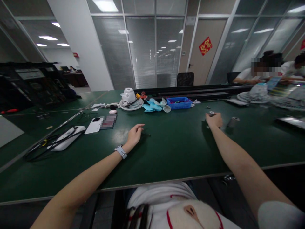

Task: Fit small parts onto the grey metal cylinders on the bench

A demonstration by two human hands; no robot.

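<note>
My right hand (214,120) is closed round a small silvery metal cylinder (211,113), whose top end shows above the fingers; the rest is hidden in the grip. Just right of it on the green table, a second metal cylinder (233,121) stands upright. My left hand (135,135) holds nothing; its fingers are apart and reach to the right, low over the table. Close to those fingertips lies a tiny dark part (149,135). A watch (121,151) with a grey strap is on the left wrist.
Along the back are a white fan base with grille (131,104), blue fan blades (153,106) and a blue tray (179,103) of small parts. At left lie a white phone (92,126) and a white device with black cables (68,139). People (258,71) sit at far right.
</note>
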